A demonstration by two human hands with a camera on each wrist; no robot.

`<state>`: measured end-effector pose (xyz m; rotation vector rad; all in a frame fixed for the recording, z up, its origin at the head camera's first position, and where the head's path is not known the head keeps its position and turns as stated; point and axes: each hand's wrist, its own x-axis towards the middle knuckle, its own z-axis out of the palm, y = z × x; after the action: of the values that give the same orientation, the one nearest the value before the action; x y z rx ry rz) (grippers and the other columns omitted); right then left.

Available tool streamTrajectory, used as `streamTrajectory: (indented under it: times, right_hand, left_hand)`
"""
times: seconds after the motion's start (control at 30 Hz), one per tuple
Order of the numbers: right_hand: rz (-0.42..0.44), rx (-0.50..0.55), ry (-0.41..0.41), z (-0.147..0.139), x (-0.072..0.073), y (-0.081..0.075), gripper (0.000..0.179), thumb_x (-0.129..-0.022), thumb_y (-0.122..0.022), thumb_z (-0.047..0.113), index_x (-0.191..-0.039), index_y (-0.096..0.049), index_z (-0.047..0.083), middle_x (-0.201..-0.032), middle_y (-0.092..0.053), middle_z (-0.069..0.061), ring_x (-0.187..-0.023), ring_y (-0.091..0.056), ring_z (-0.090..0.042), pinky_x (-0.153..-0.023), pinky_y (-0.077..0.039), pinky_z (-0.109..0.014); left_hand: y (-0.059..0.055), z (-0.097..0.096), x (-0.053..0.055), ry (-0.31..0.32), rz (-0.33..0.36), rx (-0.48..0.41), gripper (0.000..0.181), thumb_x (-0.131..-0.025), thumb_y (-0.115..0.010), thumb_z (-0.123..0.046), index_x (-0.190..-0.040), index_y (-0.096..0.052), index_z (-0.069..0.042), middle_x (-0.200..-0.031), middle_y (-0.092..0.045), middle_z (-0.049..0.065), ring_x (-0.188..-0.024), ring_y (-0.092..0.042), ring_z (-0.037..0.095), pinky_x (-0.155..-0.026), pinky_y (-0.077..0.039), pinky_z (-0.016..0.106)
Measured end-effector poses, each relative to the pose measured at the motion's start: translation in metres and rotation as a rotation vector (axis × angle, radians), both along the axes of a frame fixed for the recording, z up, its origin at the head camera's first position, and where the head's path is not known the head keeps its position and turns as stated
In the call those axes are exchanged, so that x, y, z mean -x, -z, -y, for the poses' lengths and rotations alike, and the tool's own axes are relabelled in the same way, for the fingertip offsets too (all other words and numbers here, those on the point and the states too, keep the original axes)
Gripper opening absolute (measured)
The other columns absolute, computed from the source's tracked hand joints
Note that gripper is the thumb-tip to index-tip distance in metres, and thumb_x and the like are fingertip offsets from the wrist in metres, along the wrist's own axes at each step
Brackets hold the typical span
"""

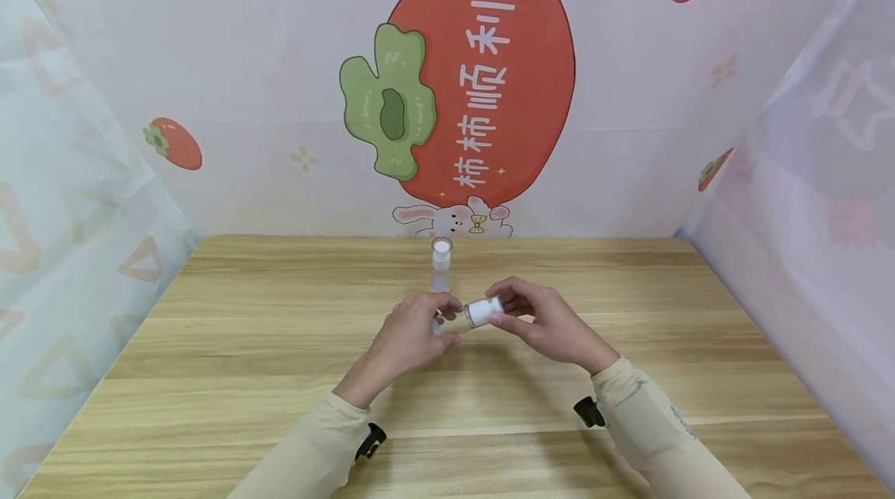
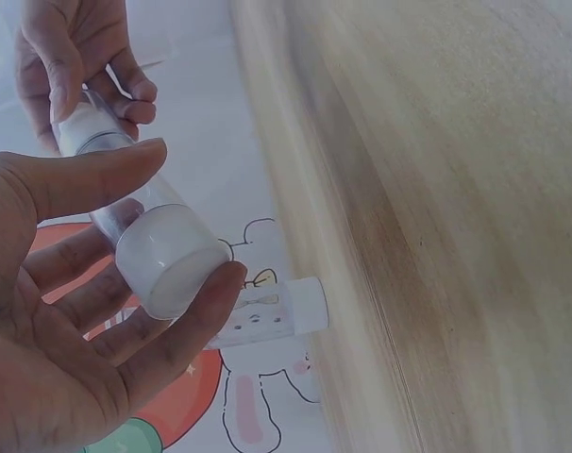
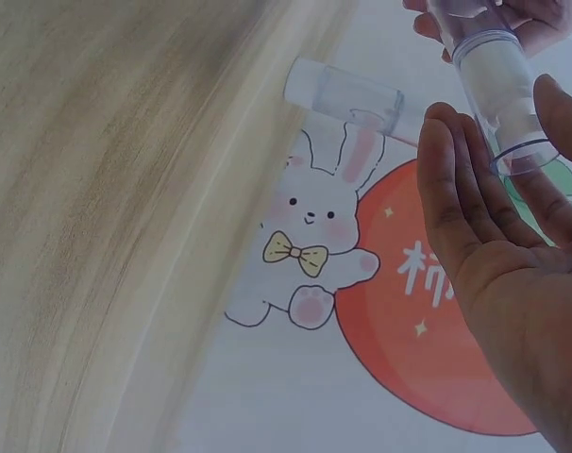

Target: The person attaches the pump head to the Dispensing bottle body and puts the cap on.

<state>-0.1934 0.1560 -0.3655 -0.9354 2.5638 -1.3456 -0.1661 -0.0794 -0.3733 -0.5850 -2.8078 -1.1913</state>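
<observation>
Both hands hold one slim clear bottle (image 1: pixel 484 312) with a white upper part, tilted above the table. My left hand (image 1: pixel 414 332) grips its lower end, where a thick white base (image 2: pixel 173 260) shows between thumb and fingers in the left wrist view. At the other end, my right hand (image 1: pixel 552 320) pinches the clear cap (image 3: pixel 524 156) between thumb and fingers; a white section is seen through it. A second similar bottle (image 1: pixel 440 270) stands upright just behind the left hand, which partly covers its lower part.
The wood-grain table (image 1: pixel 280 281) ends at a white printed backdrop (image 1: pixel 266 79) with a large red persimmon and a rabbit. Pale cloth (image 1: pixel 77 196) hangs along the left side, and more at the right. A small black device (image 1: pixel 370 441) sits on the left wrist.
</observation>
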Motion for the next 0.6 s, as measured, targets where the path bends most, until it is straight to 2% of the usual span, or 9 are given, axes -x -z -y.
streamTrajectory:
  times: [0.3,0.6]
  right_hand:
    - [-0.001,-0.005,0.011,0.0019,-0.0004,-0.0012,0.027,-0.094,-0.073,0.011,-0.119,-0.064,0.007,-0.106,-0.069,-0.001,-0.092,-0.067,-0.016,-0.087,-0.057,-0.037]
    - [-0.007,-0.002,-0.015,0.0022,0.0003,-0.0049,0.026,-0.093,-0.074,0.01,-0.118,-0.065,0.008,-0.106,-0.069,0.0,-0.091,-0.067,-0.016,-0.086,-0.057,-0.036]
  left_hand:
    - [-0.0014,0.0009,0.0006,-0.016,-0.004,0.006,0.033,-0.079,-0.086,-0.007,-0.111,-0.075,-0.005,-0.101,-0.073,0.011,-0.089,-0.067,0.029,-0.071,-0.053,0.043]
    - [-0.0034,0.0023,-0.0002,-0.007,-0.019,0.01,0.033,-0.078,-0.087,-0.006,-0.109,-0.077,-0.005,-0.099,-0.074,0.012,-0.088,-0.068,0.031,-0.068,-0.053,0.042]
